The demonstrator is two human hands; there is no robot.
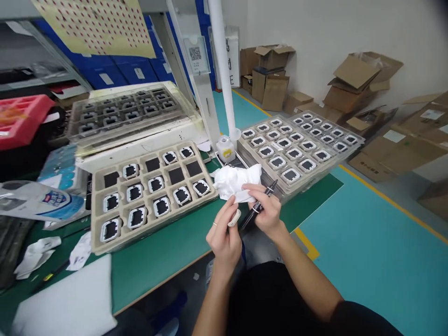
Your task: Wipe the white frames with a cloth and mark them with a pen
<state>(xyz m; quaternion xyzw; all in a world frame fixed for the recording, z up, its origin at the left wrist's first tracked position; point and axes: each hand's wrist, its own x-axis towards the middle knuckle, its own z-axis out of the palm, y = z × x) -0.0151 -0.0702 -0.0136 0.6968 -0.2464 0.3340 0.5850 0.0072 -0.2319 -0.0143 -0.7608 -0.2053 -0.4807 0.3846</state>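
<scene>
My left hand (224,233) pinches a small beige part (234,217) between thumb and fingers, just past the front edge of the green table (168,252). Close beside it, my right hand (264,210) grips a black marker pen (261,203) that points up and to the right, and its fingers also pinch a crumpled white cloth (236,181). A beige tray (150,193) left of the hands holds several white-framed black parts, with some pockets bare. A second tray (297,147) full of such parts lies to the right.
A small white bottle (226,148) stands by a white pole (224,70) between the trays. A stack of covered trays (129,114) sits behind. White foam (70,303), wipes and plastic bags lie at the left. Cardboard boxes (353,84) line the wall on the teal floor.
</scene>
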